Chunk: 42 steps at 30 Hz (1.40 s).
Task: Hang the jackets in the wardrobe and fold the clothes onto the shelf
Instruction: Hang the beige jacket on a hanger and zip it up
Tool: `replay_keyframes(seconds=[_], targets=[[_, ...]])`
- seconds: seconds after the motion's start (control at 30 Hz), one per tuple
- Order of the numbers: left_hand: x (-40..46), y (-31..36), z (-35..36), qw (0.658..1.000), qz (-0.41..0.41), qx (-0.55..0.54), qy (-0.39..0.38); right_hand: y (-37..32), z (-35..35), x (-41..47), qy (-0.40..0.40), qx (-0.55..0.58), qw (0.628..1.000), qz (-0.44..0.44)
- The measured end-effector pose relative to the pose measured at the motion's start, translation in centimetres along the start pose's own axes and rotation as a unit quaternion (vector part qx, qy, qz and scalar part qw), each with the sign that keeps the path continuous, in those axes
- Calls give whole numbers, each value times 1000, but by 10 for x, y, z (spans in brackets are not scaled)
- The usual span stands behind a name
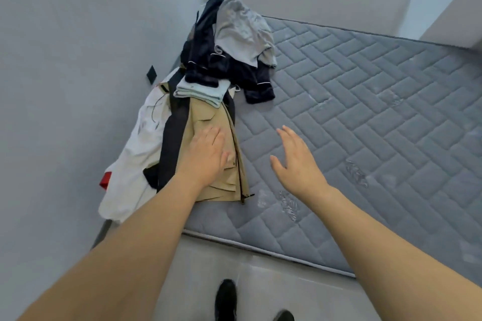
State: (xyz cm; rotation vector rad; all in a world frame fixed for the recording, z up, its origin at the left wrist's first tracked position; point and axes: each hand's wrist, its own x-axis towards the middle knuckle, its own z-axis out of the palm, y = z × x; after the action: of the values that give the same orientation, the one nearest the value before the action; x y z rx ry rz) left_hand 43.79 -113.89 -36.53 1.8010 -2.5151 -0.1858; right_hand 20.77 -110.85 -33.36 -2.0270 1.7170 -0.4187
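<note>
Several garments lie heaped along the left edge of the grey quilted mattress [365, 101], against the wall. Nearest us is a tan jacket [208, 117], with a black jacket [173, 138] and a white one [135, 154] beside it toward the wall. Our left hand [206, 154] rests flat on the tan jacket, fingers straight and close together. Our right hand [297, 159] hovers above the bare mattress, fingers extended and loosely together, holding nothing. Farther back sit a folded pale blue cloth [200, 90], dark navy clothes [221, 65] and a grey shirt [242, 31]. Below, our black shoes [225, 300] stand on the floor.
</note>
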Motion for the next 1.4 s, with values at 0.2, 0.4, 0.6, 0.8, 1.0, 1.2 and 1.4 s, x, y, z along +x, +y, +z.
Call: replay_keyframes(seconds=[0.2,0.4,0.6,0.8,1.0,1.2,1.4], targets=[[-4,-68,8,997,-78,0,-23,-19,35,63,-75,16,997,-7],[33,-112,0,989,-147,-7,-1,-18,40,146,-106,54,993,9],[83,-149,38,942,-280,-178,-40,-7,84,212,-173,117,973,96],[165,-182,126,875,-331,-319,-151,29,166,292,-155,181,953,186],[207,-193,214,841,-374,-366,-137,75,243,345,-177,200,930,251],[187,-190,245,856,-300,-386,-168,87,283,377,-183,271,896,302],[122,-194,229,823,-139,-263,-483,72,302,382,-182,240,915,270]])
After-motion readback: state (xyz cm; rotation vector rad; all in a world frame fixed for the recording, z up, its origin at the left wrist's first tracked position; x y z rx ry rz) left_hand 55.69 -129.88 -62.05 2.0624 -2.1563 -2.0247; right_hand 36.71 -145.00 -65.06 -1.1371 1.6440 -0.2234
